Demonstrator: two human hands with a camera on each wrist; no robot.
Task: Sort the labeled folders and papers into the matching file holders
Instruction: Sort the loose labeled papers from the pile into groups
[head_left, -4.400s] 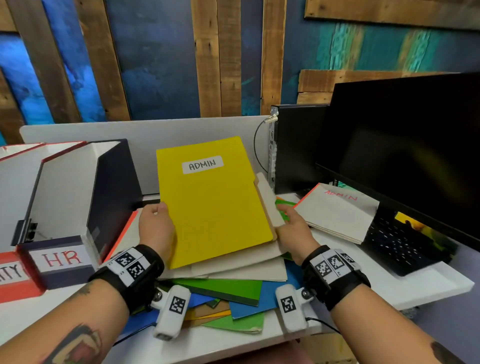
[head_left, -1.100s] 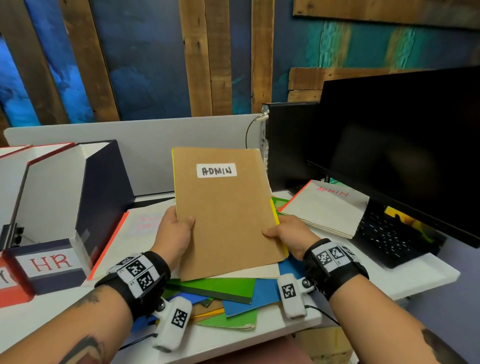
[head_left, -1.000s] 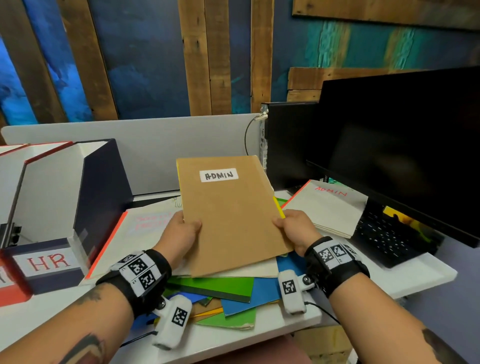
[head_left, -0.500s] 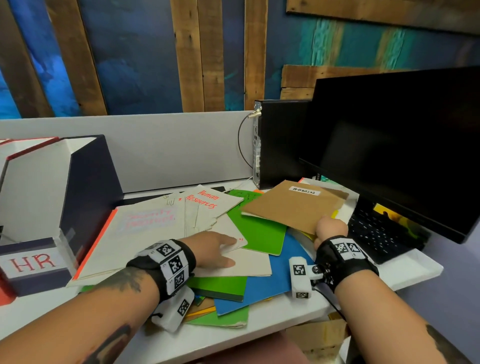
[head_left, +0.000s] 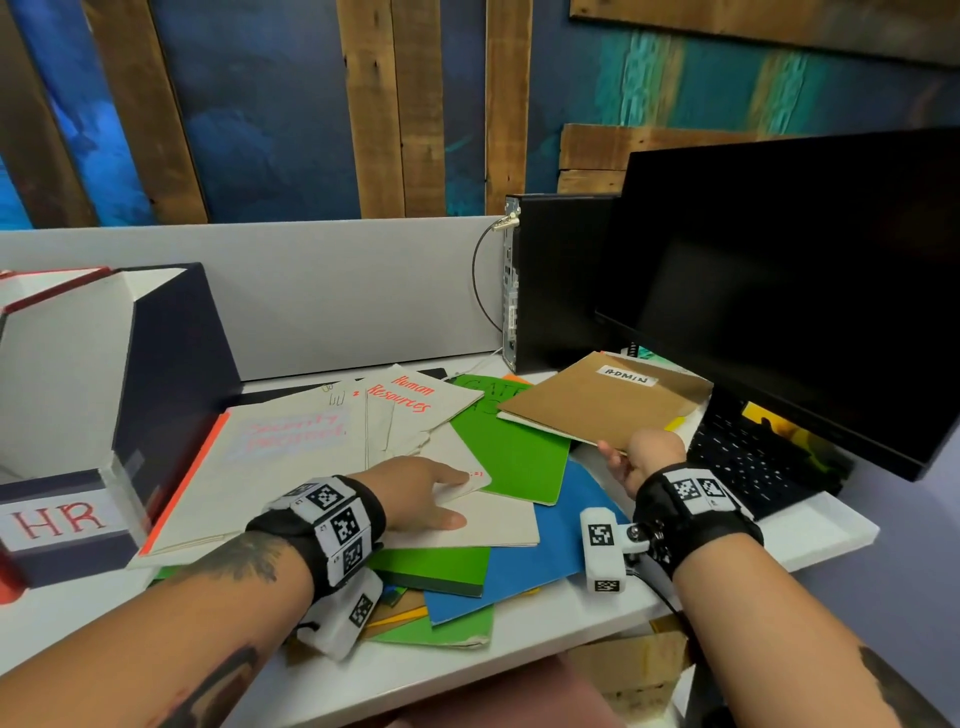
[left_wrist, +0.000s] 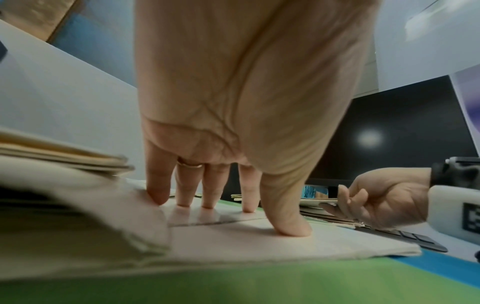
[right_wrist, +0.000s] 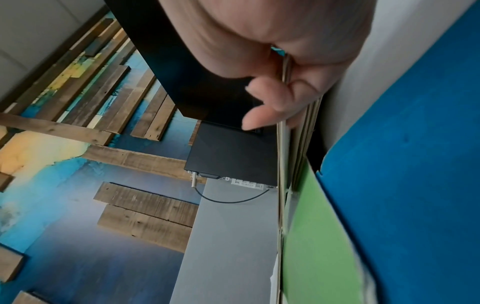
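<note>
Fingers (left_wrist: 348, 197) of the right hand (head_left: 641, 457) pinch the brown ADMIN folder (head_left: 597, 400) near the tabletop's (head_left: 810, 535) right edge; left hand (head_left: 415, 493) presses flat on a cream folder (head_left: 493, 525).

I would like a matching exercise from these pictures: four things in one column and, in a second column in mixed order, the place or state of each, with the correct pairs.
Things:
1. brown ADMIN folder
2. left hand
3. HR file holder
4. Human Resources paper

Places or states:
A. stands at the left of the desk
B. held at its near edge by the right hand
C. lies in the pile, red writing facing up
D. presses flat on a cream folder

Pairs: 1-B, 2-D, 3-A, 4-C
</note>
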